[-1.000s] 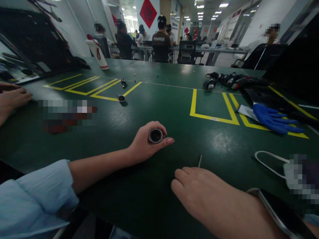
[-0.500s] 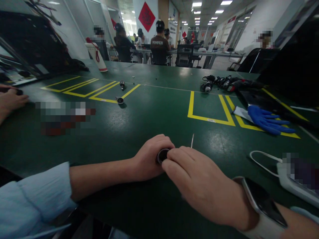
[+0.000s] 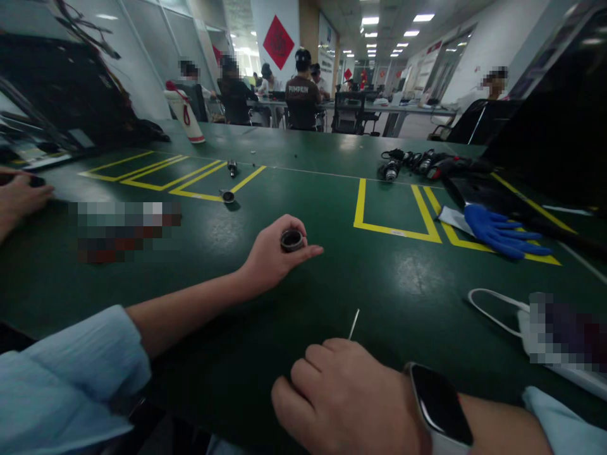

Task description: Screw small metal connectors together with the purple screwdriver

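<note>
My left hand (image 3: 272, 256) is wrapped round a short, dark, hollow cylinder (image 3: 291, 240), held upright above the table with its round opening facing up. Its thumb points away to the right along the near side. My right hand (image 3: 327, 395) is curled into a fist lower down, near the front of the table, apart from the cylinder. Out of this fist sticks a thin, light-coloured rod (image 3: 354, 323), pointing forward; the rest of it is hidden by the fingers.
Small metal parts (image 3: 228, 197) lie by the yellow tape at centre left. Dark cabled gear (image 3: 412, 164) and a blue glove (image 3: 505, 230) lie at the right. A white bottle (image 3: 184, 117) stands at the back left. Another person's hand (image 3: 23, 196) is at the left edge.
My hands have come apart. My left hand has moved forward and left with the hollow cylinder. My right hand has left the cylinder and drawn back towards me, the rod moving with it.
</note>
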`<state>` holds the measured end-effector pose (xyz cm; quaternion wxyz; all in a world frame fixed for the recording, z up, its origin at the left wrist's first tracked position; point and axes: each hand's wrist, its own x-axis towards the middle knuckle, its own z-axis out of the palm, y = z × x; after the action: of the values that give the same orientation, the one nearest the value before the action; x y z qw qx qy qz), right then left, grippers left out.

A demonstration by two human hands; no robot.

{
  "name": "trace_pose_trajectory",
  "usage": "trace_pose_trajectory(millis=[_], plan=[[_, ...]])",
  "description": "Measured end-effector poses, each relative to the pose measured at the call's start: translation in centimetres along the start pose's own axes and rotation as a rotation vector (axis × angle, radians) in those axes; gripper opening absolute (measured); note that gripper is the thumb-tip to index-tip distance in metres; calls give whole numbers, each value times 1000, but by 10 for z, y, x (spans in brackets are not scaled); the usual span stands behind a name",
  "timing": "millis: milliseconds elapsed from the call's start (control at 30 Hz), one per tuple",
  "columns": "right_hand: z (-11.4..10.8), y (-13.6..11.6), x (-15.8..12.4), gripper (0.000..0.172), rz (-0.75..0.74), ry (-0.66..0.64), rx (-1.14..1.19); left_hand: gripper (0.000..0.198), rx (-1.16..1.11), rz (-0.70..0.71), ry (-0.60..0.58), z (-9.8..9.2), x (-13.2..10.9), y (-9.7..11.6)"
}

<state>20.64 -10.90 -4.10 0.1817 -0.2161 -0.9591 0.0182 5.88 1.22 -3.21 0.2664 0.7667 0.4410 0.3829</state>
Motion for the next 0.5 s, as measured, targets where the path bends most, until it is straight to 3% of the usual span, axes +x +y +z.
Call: trace_pose_trajectory(millis=[67, 167, 267, 367, 500], plan=[[5, 1, 2, 9, 33, -152, 39, 30, 6, -29, -30, 2, 21, -1], [6, 4, 4, 10, 29, -208, 53, 30, 11, -22, -93, 19, 58, 3], [6, 6, 3, 10, 28, -224, 53, 29, 68, 57, -118, 52, 99, 11], [7, 5, 2, 8, 46, -227, 40, 28, 287, 202, -196, 91, 136, 19], [9, 3, 4, 9, 81, -219, 29, 28, 384, 326, -270, 137, 170, 21]])
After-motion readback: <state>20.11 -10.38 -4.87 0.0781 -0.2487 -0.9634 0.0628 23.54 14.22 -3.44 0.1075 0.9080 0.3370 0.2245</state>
